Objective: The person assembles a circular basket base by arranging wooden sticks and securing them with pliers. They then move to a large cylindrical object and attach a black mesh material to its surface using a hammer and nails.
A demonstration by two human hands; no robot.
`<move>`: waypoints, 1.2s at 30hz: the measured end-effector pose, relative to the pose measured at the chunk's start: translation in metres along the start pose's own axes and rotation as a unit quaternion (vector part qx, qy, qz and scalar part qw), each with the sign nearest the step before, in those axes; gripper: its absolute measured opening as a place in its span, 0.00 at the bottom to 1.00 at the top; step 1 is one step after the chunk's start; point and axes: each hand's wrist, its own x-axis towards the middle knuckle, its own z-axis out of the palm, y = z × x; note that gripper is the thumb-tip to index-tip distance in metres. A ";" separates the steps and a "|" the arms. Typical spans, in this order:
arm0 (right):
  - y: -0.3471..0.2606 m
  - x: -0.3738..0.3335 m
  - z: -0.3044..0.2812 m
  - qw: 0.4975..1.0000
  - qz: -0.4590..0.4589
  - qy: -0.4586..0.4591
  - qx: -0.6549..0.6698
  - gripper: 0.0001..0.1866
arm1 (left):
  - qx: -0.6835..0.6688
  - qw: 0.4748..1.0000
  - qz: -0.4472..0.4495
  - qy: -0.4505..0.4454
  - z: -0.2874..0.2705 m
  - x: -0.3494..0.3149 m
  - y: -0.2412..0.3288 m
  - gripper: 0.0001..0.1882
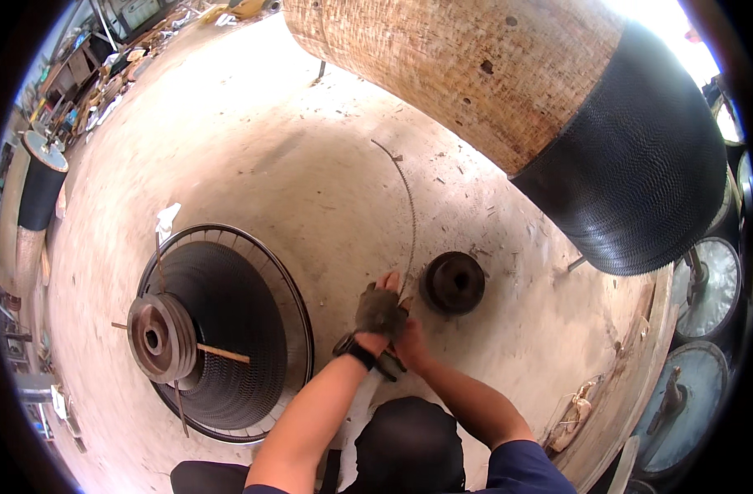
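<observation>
My left hand (376, 311) wears a dark glove and a black wristband. Its fingers are curled at the near end of a thin toothed metal strip (412, 206), which curves away over the floor. My right hand (409, 342) looks bare and is closed tight against the left; what lies in its fingers is hidden. Below the hands stick out dark handles (387, 365), perhaps of pliers; I cannot tell which hand has them. Just right of the hands stands a dark round metal piece (452, 283) with a hole in its middle.
At left lies a spoked wheel rim (309, 329) under a black coil (244, 317) topped by a grooved pulley (154, 337). A large wooden drum (467, 70), wound with black toothed strip (640, 156), looms at upper right. Wooden planks (631, 395) and several drums (685, 407) line the right.
</observation>
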 end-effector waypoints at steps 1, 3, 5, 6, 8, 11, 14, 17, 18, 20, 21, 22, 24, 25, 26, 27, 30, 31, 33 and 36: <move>-0.004 0.008 -0.011 0.997 0.039 0.048 0.055 0.16 | -0.016 0.999 -0.004 0.041 -0.005 -0.017 0.004 0.33; -0.019 0.031 -0.037 0.926 0.252 0.135 0.247 0.16 | -0.010 0.998 0.008 0.064 -0.030 -0.057 0.013 0.35; -0.019 0.052 -0.066 0.927 0.249 0.179 0.216 0.16 | -0.011 0.997 0.007 0.076 -0.045 -0.095 0.009 0.37; -0.025 0.062 -0.082 0.923 0.256 0.167 0.235 0.16 | -0.014 0.997 -0.006 0.076 -0.049 -0.115 0.004 0.38; -0.026 0.079 -0.114 0.917 0.268 0.173 0.240 0.17 | 0.033 0.997 -0.011 0.071 -0.057 -0.143 0.002 0.39; -0.013 0.105 -0.142 0.926 0.269 0.185 0.189 0.16 | 0.161 0.984 0.018 0.072 -0.061 -0.167 0.000 0.39; 0.003 0.125 -0.160 0.926 0.283 0.192 0.161 0.15 | 0.291 0.955 0.028 0.060 -0.063 -0.173 0.005 0.33; 0.010 0.136 -0.175 0.920 0.298 0.210 0.147 0.15 | 0.288 0.956 -0.046 0.015 -0.063 -0.173 0.005 0.30; 0.012 0.140 -0.178 0.918 0.301 0.215 0.141 0.15 | 0.296 0.954 -0.051 -0.013 -0.061 -0.176 0.000 0.29; 0.023 0.152 -0.195 0.924 0.279 0.232 0.120 0.15 | 0.304 0.949 -0.055 -0.067 -0.054 -0.181 -0.016 0.28; 0.027 0.160 -0.203 0.928 0.274 0.232 0.105 0.15 | 0.284 0.956 -0.030 -0.070 -0.050 -0.182 -0.023 0.28; 0.029 0.166 -0.205 0.932 0.270 0.225 0.091 0.16 | 0.265 0.961 -0.011 -0.073 -0.048 -0.185 -0.031 0.28; 0.031 0.164 -0.220 0.928 0.241 0.257 -0.124 0.17 | 0.251 0.965 0.053 -0.063 -0.038 -0.182 -0.039 0.29; 0.051 0.161 -0.234 0.884 0.192 0.335 -0.264 0.18 | 0.261 0.959 0.095 -0.049 -0.030 -0.171 -0.036 0.31; 0.034 0.157 -0.212 0.850 0.183 0.301 -0.393 0.18 | 0.254 0.961 0.109 0.008 -0.024 -0.165 -0.040 0.30; 0.024 0.141 -0.195 0.847 0.043 0.298 -0.438 0.16 | 0.270 0.955 0.125 -0.003 -0.024 -0.152 -0.035 0.29; -0.052 0.086 -0.125 0.875 -0.165 0.069 -0.449 0.11 | 0.161 0.985 0.061 -0.023 -0.030 -0.123 -0.014 0.26; -0.068 0.072 -0.092 0.871 -0.233 0.017 -0.432 0.08 | 0.135 0.989 0.046 -0.035 -0.037 -0.118 -0.010 0.25; -0.077 0.058 -0.063 0.854 -0.313 -0.058 -0.413 0.06 | 0.071 0.995 0.019 -0.066 -0.036 -0.109 -0.006 0.23; -0.051 0.052 -0.031 0.841 -0.340 -0.108 -0.407 0.10 | 0.020 0.997 -0.025 -0.063 -0.020 -0.101 -0.018 0.20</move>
